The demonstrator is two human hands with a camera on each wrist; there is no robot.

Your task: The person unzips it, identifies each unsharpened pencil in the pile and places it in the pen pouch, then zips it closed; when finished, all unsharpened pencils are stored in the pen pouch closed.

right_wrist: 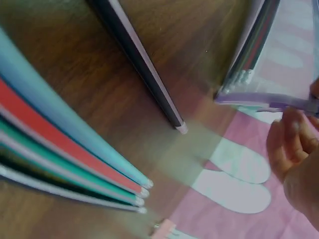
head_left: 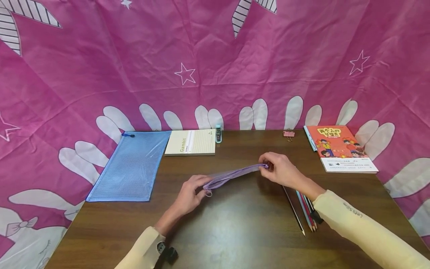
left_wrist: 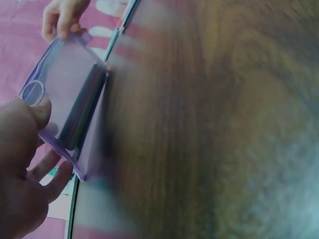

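Observation:
A clear pencil pouch with purple edging (head_left: 231, 176) is held above the table. My left hand (head_left: 189, 194) grips its left end, beside a ring (head_left: 208, 193) hanging from the pouch. At the other end, my right hand (head_left: 279, 170) pinches the purple zipper corner. Several dark pencils (left_wrist: 85, 102) lie inside the pouch, seen through its clear side in both wrist views. On the table near the right forearm, a single dark pencil (head_left: 294, 212) lies apart from a group of coloured pencils (head_left: 306, 211), partly hidden by that arm.
A blue mesh zip bag (head_left: 129, 168) lies at the left beside a cream notebook (head_left: 190, 142). A small turquoise-ended case (head_left: 218, 133) and a pink binder clip (head_left: 288, 134) sit along the back edge. At the right lie a red book (head_left: 339, 147) and a light-blue pen (head_left: 309, 138).

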